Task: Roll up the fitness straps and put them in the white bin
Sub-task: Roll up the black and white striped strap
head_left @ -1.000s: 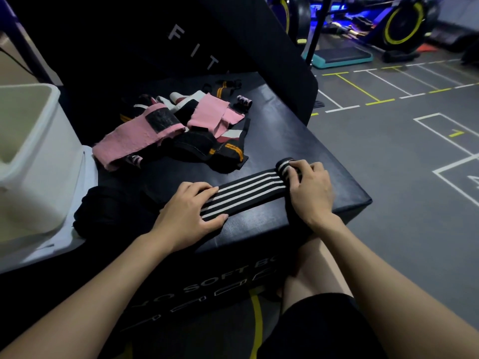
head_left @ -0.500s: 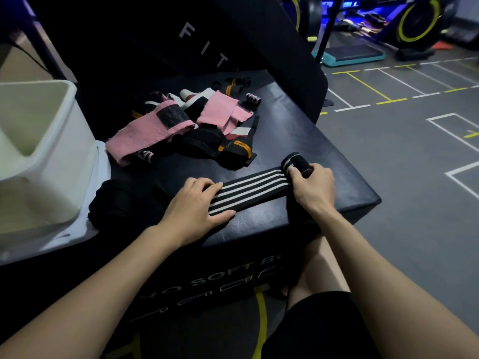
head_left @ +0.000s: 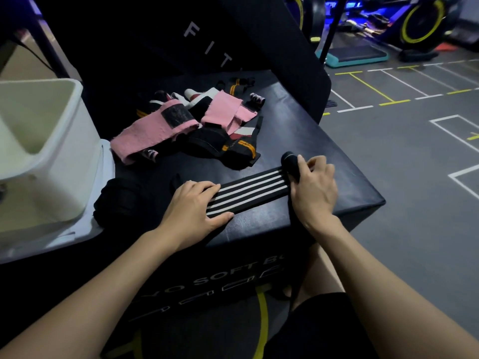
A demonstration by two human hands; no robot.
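A black strap with white stripes lies flat across the near edge of the black soft box. My left hand presses its left end down with straight fingers. My right hand curls round the small rolled-up right end of the strap. A pile of pink and black straps lies farther back on the box. The white bin stands at the left, open on top.
A dark bundle of fabric lies between the bin and my left hand. A black padded backrest rises behind the box. The grey gym floor with painted lines drops off to the right. Exercise machines stand at the far back.
The roll under my right hand has grown thicker and moved a little leftward along the strap. My left hand has stayed pressed on the strap's left end.
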